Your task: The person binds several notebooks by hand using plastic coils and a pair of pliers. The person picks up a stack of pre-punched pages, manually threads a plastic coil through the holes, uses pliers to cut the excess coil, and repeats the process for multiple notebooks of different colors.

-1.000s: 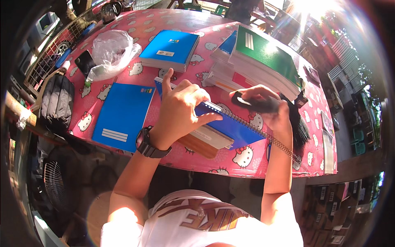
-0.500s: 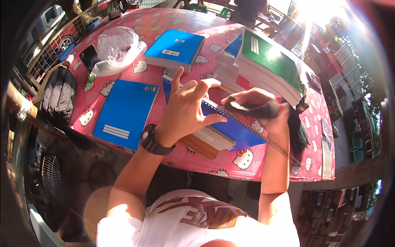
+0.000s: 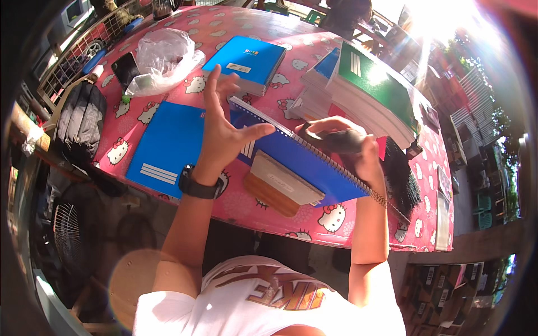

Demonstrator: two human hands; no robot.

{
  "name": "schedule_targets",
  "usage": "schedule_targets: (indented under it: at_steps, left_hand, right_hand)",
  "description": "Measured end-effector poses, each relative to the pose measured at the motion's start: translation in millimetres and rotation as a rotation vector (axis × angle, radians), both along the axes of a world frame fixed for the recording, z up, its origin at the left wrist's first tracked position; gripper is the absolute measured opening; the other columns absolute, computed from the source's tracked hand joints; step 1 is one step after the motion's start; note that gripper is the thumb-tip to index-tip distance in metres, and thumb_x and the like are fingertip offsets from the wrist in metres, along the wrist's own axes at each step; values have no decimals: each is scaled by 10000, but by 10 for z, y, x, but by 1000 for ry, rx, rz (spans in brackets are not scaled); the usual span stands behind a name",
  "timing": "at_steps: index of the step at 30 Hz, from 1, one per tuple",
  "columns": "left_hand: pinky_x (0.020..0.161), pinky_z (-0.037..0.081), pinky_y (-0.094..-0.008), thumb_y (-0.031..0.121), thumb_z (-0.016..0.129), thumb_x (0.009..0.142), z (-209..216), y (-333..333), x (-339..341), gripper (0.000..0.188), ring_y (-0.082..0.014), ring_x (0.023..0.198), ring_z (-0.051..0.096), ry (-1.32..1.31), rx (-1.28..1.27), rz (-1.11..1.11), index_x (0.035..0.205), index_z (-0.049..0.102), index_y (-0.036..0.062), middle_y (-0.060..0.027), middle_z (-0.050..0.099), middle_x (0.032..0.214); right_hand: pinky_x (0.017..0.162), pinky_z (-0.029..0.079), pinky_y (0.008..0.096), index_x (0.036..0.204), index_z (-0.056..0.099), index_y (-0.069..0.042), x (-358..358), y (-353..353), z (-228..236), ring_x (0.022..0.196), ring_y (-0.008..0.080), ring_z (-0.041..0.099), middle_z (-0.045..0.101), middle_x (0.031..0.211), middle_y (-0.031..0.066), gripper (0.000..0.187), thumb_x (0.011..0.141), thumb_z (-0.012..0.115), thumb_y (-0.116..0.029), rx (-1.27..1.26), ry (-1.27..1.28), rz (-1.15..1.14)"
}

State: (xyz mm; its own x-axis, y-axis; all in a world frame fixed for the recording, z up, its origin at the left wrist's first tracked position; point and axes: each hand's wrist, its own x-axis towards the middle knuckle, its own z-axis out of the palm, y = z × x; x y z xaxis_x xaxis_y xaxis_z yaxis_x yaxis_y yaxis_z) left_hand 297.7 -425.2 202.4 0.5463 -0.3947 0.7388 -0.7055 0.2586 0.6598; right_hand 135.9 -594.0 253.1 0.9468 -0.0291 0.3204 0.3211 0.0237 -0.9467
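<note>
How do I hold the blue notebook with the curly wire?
Probably pinch the notebook by its left end, thumb in front, fingers behind, coming from the left: holes there look wire-free. The coil runs along the right part and pokes past that end, by the right hand.

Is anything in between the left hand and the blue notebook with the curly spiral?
Nothing visible is. The open left hand is close beside the blue spiral notebook, and its thumb overlaps the notebook in this view. Whether they touch, I can't tell.

Sunlight [image 3: 448,22] glares beyond a pink-covered table [image 3: 178,96], green chairs [image 3: 484,218] rightward.
</note>
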Motion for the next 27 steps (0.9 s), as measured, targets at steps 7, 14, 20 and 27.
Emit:
schedule_targets:
  at_steps: [7,14,20,27]
  left_hand:
    - [686,449,-176,43,784,691,-141,58,132,429,-29,797,530,686,-18,-509,1048,550,87,58,546,870]
    - [660,456,-187,24,761,720,-136,26,121,373,-31,779,542,662,-76,-596,1009,538,98,46,558,859]
    - [656,455,-191,35,763,728,-138,50,165,365,-39,778,556,641,-41,-601,1006,534,95,41,569,840]
    - [688,447,-197,45,757,742,-228,92,163,351,-39,815,542,672,-70,-627,1023,551,89,34,576,879]
  right_hand:
    - [826,433,303,1168,534,40,80,-3,1,939,162,566,627,1001,91,701,826,534,-572,-66,100,-90]
    - [825,430,294,1108,587,13,178,-16,146,907,157,569,630,1013,95,694,803,536,-608,-121,19,31]
    - [852,423,314,1110,585,16,288,-76,230,933,180,574,630,1009,104,682,795,552,-589,-290,112,-40]
    - [825,417,298,1108,580,23,413,-57,101,867,170,554,613,964,96,784,781,478,-683,-301,62,-94]
